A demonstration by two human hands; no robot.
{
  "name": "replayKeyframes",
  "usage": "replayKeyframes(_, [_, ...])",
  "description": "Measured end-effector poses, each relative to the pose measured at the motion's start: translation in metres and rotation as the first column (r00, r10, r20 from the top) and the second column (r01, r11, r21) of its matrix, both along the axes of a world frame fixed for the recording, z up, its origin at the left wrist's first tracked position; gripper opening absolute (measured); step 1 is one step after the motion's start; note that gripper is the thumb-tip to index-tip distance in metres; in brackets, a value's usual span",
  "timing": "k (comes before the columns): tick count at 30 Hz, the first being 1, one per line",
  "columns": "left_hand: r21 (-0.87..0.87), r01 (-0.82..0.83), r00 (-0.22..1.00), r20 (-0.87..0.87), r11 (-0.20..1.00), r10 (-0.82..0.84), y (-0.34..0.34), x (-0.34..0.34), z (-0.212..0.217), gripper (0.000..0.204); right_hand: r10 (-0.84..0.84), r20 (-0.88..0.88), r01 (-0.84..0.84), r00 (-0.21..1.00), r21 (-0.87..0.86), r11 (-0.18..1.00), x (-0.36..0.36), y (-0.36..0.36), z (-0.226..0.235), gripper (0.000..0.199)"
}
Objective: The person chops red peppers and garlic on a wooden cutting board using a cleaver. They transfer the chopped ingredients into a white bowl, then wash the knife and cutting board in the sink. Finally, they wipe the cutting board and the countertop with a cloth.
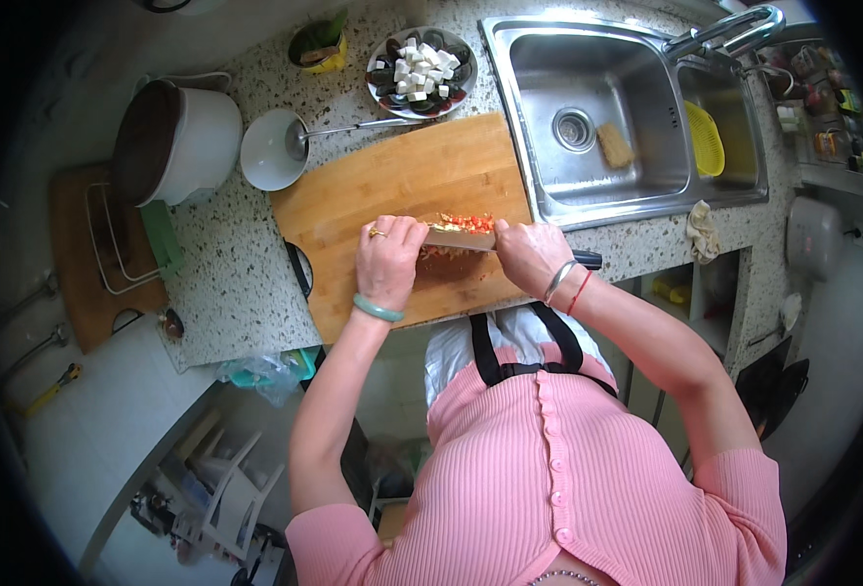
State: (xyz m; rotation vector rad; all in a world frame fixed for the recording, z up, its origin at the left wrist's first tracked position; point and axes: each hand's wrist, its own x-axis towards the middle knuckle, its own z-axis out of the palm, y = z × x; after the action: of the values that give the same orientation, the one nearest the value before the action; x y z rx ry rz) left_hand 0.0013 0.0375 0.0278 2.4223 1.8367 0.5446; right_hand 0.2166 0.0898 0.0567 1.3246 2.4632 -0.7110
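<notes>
On the wooden cutting board (392,176), the left hand (388,262) curled its fingers against the cleaver (461,238), at its three o'clock. The right hand (531,256) gripped the handle, chopped red chili (463,223) piled at twelve o'clock of the blade.

The knife (461,237) handle is hidden inside the right hand (529,254); the left hand (389,259) covers part of its blade and the red chopped bits (461,223).

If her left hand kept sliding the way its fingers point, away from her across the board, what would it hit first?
Probably the plate of white cubes and dark pieces past the cutting board's far edge. The left hand points up the bare board, though depth is hard to judge.
</notes>
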Motion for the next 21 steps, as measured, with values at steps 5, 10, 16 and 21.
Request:
replayKeyframes(5, [-0.074,-0.022,0.999,-0.025,0.997,0.020,-0.014,-0.008,-0.009,0.008,0.077,-0.022,-0.078,0.997,-0.030,0.997,-0.006,-0.004,-0.010,0.012])
replayKeyframes(10, [-0.047,-0.084,0.994,-0.079,0.995,0.080,-0.025,0.010,-0.018,0.008,0.028,-0.043,-0.029,0.999,-0.025,0.999,0.005,-0.018,-0.034,0.011])
replayKeyframes(16, [-0.024,-0.071,0.997,-0.009,0.997,0.071,-0.013,-0.001,-0.007,0.005,0.053,-0.040,-0.051,0.998,0.053,0.997,-0.006,0.004,-0.002,0.015])
replayKeyframes(21, [-0.044,-0.008,0.998,-0.062,0.999,0.005,0.001,-0.001,-0.015,0.006,0.076,-0.024,-0.075,0.997,0.017,0.997,0.002,0.015,-0.018,0.014])
